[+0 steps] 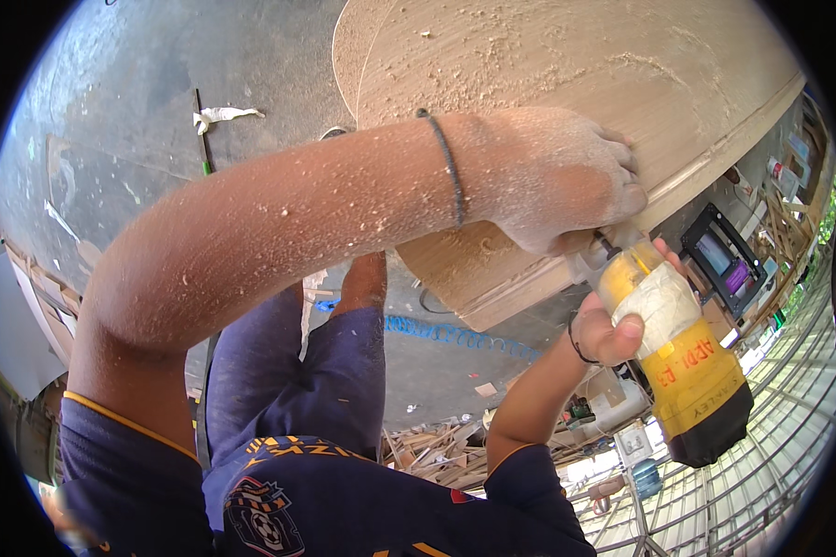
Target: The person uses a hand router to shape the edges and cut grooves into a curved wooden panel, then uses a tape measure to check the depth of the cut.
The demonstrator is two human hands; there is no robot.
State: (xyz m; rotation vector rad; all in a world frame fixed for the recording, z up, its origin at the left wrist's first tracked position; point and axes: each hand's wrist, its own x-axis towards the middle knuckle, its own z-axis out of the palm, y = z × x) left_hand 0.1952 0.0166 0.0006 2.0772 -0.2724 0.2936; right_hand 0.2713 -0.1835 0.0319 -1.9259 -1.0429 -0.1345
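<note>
My right hand (608,330) is wrapped around the taped middle of a yellow and black trim router (701,381), its body tilted with the base end up by the panel edge. Across the view reaches my left arm, and my dust-covered left hand (567,176) is closed with knuckles up, right beside the router's clear base and dark metal shaft (607,245). What its curled fingers grip, if anything, is hidden beneath it. Both hands are at the edge of a curved wooden panel (502,65) strewn with shavings.
A coiled blue air hose (455,336) lies on the grey floor (139,84). Scrap wood (446,446) is piled behind it. On the right are a black-framed item (723,260) and more offcuts. A white scrap (225,116) lies at the left.
</note>
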